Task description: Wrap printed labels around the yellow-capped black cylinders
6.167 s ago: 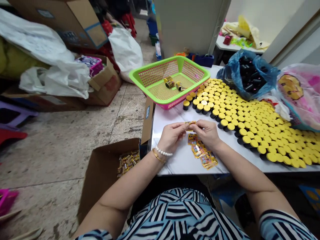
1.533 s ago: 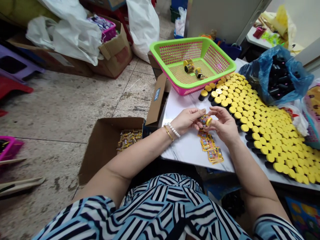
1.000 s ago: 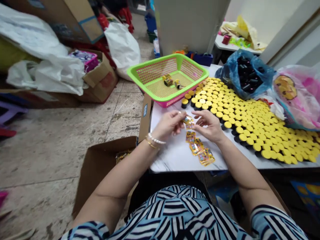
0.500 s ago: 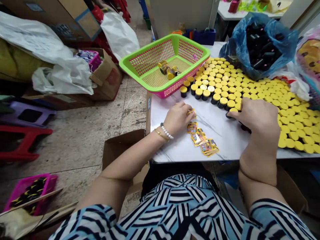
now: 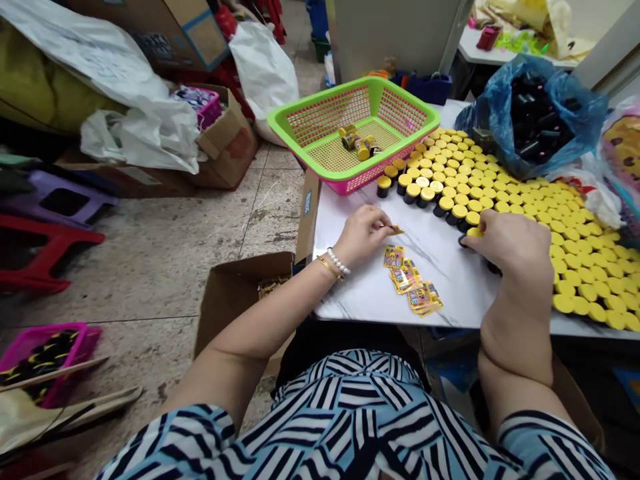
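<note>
My left hand (image 5: pixel 363 232) pinches a small printed sticker (image 5: pixel 395 230) just above the white marble table (image 5: pixel 360 293), beside a row of more stickers (image 5: pixel 413 287). My right hand (image 5: pixel 507 243) is closed over a yellow-capped black container (image 5: pixel 471 235) at the near edge of a large field of the same containers (image 5: pixel 525 207). A green and pink basket (image 5: pixel 353 137) at the table's far corner holds a few labelled containers (image 5: pixel 357 141).
A blue bag of black tubes (image 5: pixel 535 113) and a pink printed bag (image 5: pixel 625 153) sit at the back right. An open cardboard box (image 5: pixel 240 300) stands on the floor left of the table. Boxes, white bags and plastic stools (image 5: pixel 55 213) crowd the floor further left.
The labelled container I was wrapping has left my hands and the basket holds one more. My right hand reached to the yellow-capped field and my left took a sticker from the row.
</note>
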{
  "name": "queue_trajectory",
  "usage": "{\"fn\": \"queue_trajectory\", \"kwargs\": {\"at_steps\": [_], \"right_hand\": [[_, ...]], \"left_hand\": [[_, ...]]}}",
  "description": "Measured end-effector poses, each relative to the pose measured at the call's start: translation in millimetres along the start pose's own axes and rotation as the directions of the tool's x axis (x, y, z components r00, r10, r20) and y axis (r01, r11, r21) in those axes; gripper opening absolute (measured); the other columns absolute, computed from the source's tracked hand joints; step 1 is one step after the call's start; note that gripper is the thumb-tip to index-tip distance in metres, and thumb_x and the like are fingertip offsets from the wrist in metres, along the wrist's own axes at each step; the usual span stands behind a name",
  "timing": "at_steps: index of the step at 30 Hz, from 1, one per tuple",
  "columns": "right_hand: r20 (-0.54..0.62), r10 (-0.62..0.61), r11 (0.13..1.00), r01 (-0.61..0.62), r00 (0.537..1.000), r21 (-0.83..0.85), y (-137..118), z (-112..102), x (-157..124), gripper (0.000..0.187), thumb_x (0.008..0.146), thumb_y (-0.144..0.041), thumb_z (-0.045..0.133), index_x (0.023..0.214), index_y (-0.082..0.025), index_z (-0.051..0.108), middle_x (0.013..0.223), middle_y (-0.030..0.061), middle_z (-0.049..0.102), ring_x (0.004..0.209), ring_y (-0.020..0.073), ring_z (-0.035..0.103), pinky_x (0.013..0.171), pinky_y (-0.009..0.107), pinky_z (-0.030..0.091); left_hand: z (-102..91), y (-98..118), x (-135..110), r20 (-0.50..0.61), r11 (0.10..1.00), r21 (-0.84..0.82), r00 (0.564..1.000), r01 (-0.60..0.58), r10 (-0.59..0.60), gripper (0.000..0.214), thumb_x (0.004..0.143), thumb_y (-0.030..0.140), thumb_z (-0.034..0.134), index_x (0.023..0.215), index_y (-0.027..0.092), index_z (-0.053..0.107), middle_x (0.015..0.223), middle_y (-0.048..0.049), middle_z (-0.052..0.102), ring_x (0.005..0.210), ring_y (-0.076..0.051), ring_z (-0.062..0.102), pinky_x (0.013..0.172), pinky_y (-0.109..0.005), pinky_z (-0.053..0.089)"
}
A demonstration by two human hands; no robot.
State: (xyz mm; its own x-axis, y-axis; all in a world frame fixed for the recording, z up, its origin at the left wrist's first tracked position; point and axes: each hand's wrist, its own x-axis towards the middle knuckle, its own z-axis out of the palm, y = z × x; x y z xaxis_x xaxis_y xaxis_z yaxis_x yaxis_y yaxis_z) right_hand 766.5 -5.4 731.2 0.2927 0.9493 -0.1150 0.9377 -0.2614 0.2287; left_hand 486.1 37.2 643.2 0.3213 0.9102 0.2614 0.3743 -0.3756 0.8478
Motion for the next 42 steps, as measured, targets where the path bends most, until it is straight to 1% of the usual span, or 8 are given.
{"fn": "queue_trajectory", "kwargs": {"at_steps": [6,10,14,18,23,27,32,42], "right_hand": [[-0.039,-0.07,0.998,0.069,0.997,-0.01,-9,7,0,0.048,0.084,-0.057,0.063,0.113,-0.019,0.07,0.11,0.0199,0.069,0.093,0.0374,0.068,0.069,0.046,0.05],[-0.042,-0.018,0.999,0.017,0.999,-0.029,-10,9,1,0.049,0.086,-0.06,0.062,0.112,-0.019,0.071,0.116,0.0201,0.065,0.093,0.0371,0.068,0.07,0.046,0.05],[-0.341,-0.068,0.966,0.148,0.938,0.214,-32,10,-5,0.041,0.091,-0.057,0.063,0.103,-0.02,0.073,0.109,0.0158,0.07,0.091,0.0309,0.068,0.074,0.042,0.05],[-0.269,-0.385,0.518,0.448,0.883,0.728,-74,22,-13,0.042,0.088,-0.063,0.07,0.091,-0.022,0.076,0.089,0.006,0.075,0.079,0.0208,0.069,0.075,0.033,0.053],[-0.14,-0.387,0.049,0.172,0.912,0.984,-104,40,-7,0.039,0.083,-0.056,0.078,0.084,-0.017,0.077,0.075,0.0023,0.072,0.065,0.014,0.061,0.063,0.027,0.05],[-0.091,-0.34,-0.183,0.029,0.936,0.983,-105,43,-2,0.037,0.075,-0.048,0.087,0.093,-0.017,0.078,0.084,0.003,0.075,0.069,0.0128,0.064,0.063,0.026,0.051],[-0.077,-0.315,-0.178,0.021,0.946,0.984,-109,45,-3,0.037,0.074,-0.05,0.087,0.082,-0.016,0.074,0.076,0.0028,0.073,0.059,0.0107,0.06,0.056,0.024,0.048],[-0.168,-0.234,-0.089,0.151,0.958,0.985,-111,43,-7,0.044,0.084,-0.061,0.075,0.08,-0.017,0.072,0.061,-0.0008,0.064,0.05,0.0111,0.055,0.05,0.026,0.045]], "left_hand": [[-6.2,16,-5,0.227,0.795,-0.526,0.951,0.302,-0.21,0.024,0.083,0.032,0.077,0.091,0.017,0.059,0.07,0.0002,0.066,0.055,-0.011,0.06,0.053,-0.022,0.046],[-1.8,4,-5,0.165,0.74,-0.612,0.96,0.278,-0.225,0.023,0.074,0.024,0.082,0.086,0.014,0.065,0.082,-0.0048,0.073,0.066,-0.011,0.065,0.061,-0.023,0.05],[-1.3,-2,-7,0.086,0.718,-0.674,0.984,0.172,-0.155,0.017,0.074,0.021,0.081,0.083,0.013,0.069,0.087,-0.0079,0.076,0.085,-0.017,0.073,0.08,-0.029,0.056],[-0.3,5,-11,0.068,0.744,-0.653,0.989,0.142,-0.129,0.042,0.074,0.019,0.081,0.115,0.014,0.071,0.089,-0.0052,0.074,0.079,-0.015,0.071,0.073,-0.027,0.054],[-1.5,9,-13,0.154,0.668,-0.704,0.97,0.243,-0.19,0.075,0.071,0.018,0.083,0.14,0.014,0.055,0.076,0.003,0.067,0.066,-0.011,0.065,0.066,-0.023,0.052],[0.7,7,-10,0.1,0.701,-0.663,0.959,0.263,-0.264,0.062,0.07,0.02,0.084,0.126,0.015,0.057,0.078,0.0006,0.071,0.064,-0.013,0.068,0.064,-0.025,0.054],[6.3,9,-9,0.079,0.692,-0.659,0.942,0.295,-0.327,0.045,0.071,0.023,0.083,0.104,0.017,0.053,0.075,-0.001,0.073,0.063,-0.015,0.07,0.063,-0.028,0.056],[3.2,15,-12,-0.182,0.851,-0.521,0.965,0.066,-0.187,0.028,0.087,0.043,0.075,0.085,0.015,0.074,0.077,-0.003,0.069,0.069,-0.012,0.059,0.064,-0.023,0.047]]}}
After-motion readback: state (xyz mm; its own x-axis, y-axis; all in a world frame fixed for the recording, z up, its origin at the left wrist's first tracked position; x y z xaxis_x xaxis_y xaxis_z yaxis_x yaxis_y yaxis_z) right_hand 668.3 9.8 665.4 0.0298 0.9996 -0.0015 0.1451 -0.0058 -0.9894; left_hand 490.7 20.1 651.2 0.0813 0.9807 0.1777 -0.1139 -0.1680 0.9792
